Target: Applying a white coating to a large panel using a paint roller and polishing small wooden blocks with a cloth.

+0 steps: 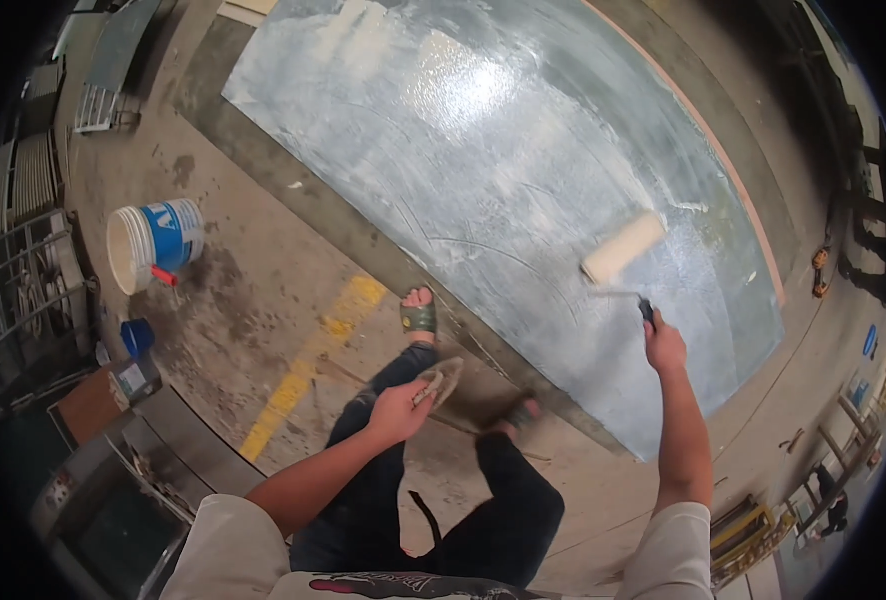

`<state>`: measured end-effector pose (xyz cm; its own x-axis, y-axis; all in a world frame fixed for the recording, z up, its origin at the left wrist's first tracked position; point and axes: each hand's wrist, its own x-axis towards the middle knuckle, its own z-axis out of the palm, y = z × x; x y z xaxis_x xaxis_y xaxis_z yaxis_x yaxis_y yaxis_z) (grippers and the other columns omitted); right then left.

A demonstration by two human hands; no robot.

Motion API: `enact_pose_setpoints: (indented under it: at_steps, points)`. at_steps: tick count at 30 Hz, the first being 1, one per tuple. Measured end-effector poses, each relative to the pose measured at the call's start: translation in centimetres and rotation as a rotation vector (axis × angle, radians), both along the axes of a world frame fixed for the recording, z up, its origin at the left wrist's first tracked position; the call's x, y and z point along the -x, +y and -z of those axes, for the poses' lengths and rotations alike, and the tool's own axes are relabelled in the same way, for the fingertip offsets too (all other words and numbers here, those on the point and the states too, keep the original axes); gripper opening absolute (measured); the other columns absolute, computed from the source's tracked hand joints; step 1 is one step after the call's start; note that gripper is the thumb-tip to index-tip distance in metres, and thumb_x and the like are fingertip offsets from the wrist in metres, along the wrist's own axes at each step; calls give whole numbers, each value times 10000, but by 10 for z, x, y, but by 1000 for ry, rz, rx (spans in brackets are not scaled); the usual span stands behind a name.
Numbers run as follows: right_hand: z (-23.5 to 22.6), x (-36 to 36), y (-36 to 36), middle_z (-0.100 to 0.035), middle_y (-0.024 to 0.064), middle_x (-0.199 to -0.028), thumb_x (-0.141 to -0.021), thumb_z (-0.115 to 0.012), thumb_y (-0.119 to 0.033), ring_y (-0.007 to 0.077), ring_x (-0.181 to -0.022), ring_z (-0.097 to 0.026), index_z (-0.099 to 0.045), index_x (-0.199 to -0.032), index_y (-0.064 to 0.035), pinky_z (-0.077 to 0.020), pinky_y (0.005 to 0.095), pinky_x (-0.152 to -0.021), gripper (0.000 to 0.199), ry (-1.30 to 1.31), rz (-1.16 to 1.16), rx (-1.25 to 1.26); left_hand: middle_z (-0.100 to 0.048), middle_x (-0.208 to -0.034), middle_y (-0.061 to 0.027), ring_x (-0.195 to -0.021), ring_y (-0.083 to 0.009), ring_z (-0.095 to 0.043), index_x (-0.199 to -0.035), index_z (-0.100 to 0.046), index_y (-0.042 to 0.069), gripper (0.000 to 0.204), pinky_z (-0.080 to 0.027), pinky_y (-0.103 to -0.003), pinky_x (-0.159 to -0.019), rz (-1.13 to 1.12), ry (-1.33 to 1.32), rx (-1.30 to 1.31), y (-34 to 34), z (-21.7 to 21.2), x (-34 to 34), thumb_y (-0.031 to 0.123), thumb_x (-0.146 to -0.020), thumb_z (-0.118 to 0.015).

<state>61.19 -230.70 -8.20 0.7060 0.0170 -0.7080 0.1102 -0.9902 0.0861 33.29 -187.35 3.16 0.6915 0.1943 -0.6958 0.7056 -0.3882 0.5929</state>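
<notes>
My right hand point(666, 346) is closed round the black handle of a paint roller point(624, 246). Its cream sleeve rests on a large grey sheet point(383, 150), whose surface is wet and streaked with whitish coating. Held low over my legs, my left hand point(400, 410) grips a flat, tan-grey piece point(441, 380) with a pointed end. I cannot make out its exact kind. My feet, in open sandals point(420, 318), are beside the sheet's near edge.
A white bucket point(128, 245) with a blue label lies on its side at the left, near a small blue tub point(136, 338). A yellow stripe point(313, 365) crosses the stained concrete floor. Metal racks point(38, 270) line the far left; several tools lie at the right.
</notes>
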Motion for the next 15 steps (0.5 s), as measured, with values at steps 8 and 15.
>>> enact_pose_setpoints:
  at_steps: [8, 15]
  points:
    - [16, -114, 273, -706, 195, -1066, -1010, -482, -399, 414, -994, -673, -547, -1315, -157, -540, 547, -837, 395, -18, 27, -206, -653, -781, -165, -724, -341, -656, -1089, -667, 51, 228, -511, -381, -678, -103, 98, 125, 99, -41, -54, 245, -987, -604]
    - [11, -160, 395, -710, 211, -1026, -1007, -496, -385, 417, -960, -683, -534, -1330, -156, -545, 551, -821, 399, -3, 15, -188, -687, -862, -172, -778, -345, -678, -1146, -668, 69, 238, -519, -385, -750, -40, 40, 231, 251, 11, -119, 228, -984, -598]
